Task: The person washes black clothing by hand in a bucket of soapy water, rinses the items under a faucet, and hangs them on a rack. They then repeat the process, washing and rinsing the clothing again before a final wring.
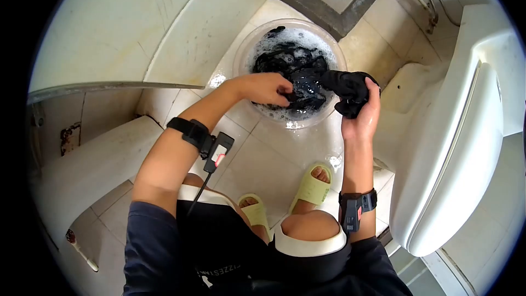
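Note:
A clear plastic basin [293, 124] stands on the tiled floor with foamy water [320, 49] in it. Dark wet cloth [279, 61] lies soaking in the suds. My right hand [364, 120] is closed around a bunched black cloth [353, 90] at the basin's right rim, and part of that cloth trails back over the rim toward the water. Over the left side of the basin reaches my left hand [266, 89], its fingers bent and a gap between thumb and forefinger, close above the dark cloth.
White ceramic fixtures [466, 148] flank me on the right, and a pale panel [181, 38] rises on the left. A dark stone curb [329, 8] runs behind the basin. My feet, in green slippers [311, 191], are on the wet tiles. Straps with small devices [350, 211] circle both forearms.

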Tool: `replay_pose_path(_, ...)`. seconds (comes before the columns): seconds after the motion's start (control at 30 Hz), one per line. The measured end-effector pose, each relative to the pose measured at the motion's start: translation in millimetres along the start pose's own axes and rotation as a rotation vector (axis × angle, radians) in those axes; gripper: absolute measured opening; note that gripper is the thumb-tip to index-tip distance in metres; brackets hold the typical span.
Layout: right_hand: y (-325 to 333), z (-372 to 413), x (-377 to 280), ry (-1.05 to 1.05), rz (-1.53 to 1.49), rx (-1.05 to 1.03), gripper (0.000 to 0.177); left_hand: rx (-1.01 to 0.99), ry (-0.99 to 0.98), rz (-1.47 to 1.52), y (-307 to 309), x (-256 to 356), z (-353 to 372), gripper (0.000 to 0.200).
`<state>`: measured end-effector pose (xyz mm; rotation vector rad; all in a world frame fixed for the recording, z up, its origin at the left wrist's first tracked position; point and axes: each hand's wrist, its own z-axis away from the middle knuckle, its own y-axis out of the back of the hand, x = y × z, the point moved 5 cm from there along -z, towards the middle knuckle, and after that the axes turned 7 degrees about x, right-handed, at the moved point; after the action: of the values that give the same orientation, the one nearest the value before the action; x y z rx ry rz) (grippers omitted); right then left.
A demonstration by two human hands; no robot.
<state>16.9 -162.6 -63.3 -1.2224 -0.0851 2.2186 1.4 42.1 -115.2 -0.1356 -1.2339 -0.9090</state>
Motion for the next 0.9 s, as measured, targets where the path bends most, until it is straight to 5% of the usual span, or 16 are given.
replay_pose_path(0.07, 0.2, -0.6, -2.3, 0.008, -0.016, 0.004, 0.019, -0.044, 0.027, -0.136, -8.3, 7.8, -1.8, 0.028)
replay_pose_path(0.1, -1.4, 1.3, -5.2, -0.001, 0.001, -0.016, 0.019, 0.187, -0.099, -0.088, -2.1, 15.6, 1.0, 0.028)
replay_pose_path(0.13, 0.1, 4.0, -5.5, -0.014, 0.023, -0.028, 0.019, 0.182, -0.097, -0.081, 0.3, 12.1, 2.0, 0.028)
replay_pose_path(0.2, 1.6, 5.1, -7.7, -0.017, 0.017, -0.015, 0.019, 0.297, 0.228, 0.022, 30.6, -4.3, 2.2, 0.021)
replay_pose_path(0.27, 4.2, 4.7, -8.8, -0.018, 0.004, -0.001, 0.020, 0.610, 0.251, 0.173, 59.3, -39.4, 1.8, 0.014)
replay_pose_path(0.4, 6.1, 2.4, -7.8, -0.013, 0.015, -0.025, 0.021, 0.758, 0.206, 0.260, 69.7, -61.1, 1.4, 0.023)
replay_pose_path(0.43, 6.4, 1.7, -8.6, 0.000, 0.014, -0.021, 0.021, 0.728, 0.290, -0.093, 64.1, -55.7, 3.4, 0.029)
replay_pose_path(0.57, 7.0, 0.7, -8.1, -0.002, 0.018, -0.029, 0.022, 0.571, 0.315, -0.554, 33.5, -32.4, 2.9, 0.041)
replay_pose_path(0.8, 6.7, 5.1, -10.2, -0.005, 0.029, -0.028, 0.020, 0.413, 0.414, -0.672, 49.6, -39.7, 1.9, 0.045)
replay_pose_path(0.87, 6.0, 5.4, -10.4, -0.002, 0.026, -0.041, 0.020, 0.134, 0.445, -0.793, 48.0, -35.8, 9.4, 0.043)
replay_pose_path(0.9, 5.0, 5.8, -10.9, -0.003, 0.018, -0.031, 0.020, 0.167, 0.415, -0.794, 48.4, -35.4, 10.8, 0.043)
